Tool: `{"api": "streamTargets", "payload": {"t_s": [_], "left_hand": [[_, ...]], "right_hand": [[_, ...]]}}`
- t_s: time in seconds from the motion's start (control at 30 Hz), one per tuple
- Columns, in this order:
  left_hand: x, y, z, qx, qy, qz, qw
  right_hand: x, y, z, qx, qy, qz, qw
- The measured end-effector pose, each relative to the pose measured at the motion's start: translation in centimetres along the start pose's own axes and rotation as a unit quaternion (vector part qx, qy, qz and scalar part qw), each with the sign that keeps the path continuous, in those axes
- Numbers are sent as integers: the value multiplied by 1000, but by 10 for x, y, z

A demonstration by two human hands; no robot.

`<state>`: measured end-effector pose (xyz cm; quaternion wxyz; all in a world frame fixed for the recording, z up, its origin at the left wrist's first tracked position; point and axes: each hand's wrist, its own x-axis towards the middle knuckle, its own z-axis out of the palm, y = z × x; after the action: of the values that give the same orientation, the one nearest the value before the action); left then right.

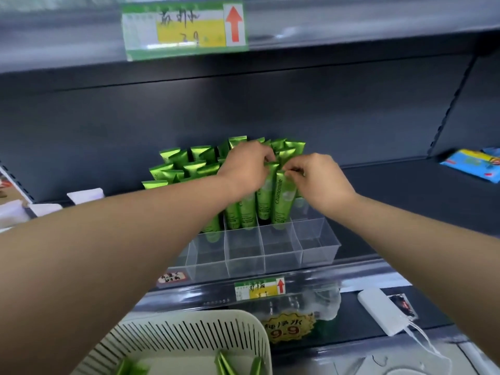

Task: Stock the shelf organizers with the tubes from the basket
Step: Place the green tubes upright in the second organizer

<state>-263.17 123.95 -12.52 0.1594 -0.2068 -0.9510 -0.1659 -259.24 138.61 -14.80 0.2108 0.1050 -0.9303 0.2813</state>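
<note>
**Two hands settle green tubes into a clear shelf organizer**

A slotted basket [189, 328] sits closest, with a few green tubes [224, 364] left inside. On the shelf [405, 201] above, the left hand [243, 169] has its grip curled round tube tops in the organizer [284, 250]. The right hand [319, 177] has its grip pinched on one tube [281, 201] standing in a cell. The packed tubes lean, so a nudge could topple neighbours forward. The tube reads "Chamomile"; a sticker [286, 331] reads "9.9".

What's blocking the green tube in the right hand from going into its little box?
Nothing visible. The right hand pinches the top of the tube, whose bottom already sits inside a compartment of the clear organizer. The left hand holds a neighbouring tube beside it, not under it.
</note>
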Motion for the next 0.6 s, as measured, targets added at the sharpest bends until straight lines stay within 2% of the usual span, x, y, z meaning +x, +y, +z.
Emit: {"api": "streamTargets", "payload": {"t_s": [0.23,0.6], "left_hand": [[4,-8,9,10,-8,-6,1000],[1,-13,10,-11,-18,-5,1000]], "right_hand": [[5,1,9,-30,-26,-14,999],[3,-1,16,7,-27,4,1000]]}}
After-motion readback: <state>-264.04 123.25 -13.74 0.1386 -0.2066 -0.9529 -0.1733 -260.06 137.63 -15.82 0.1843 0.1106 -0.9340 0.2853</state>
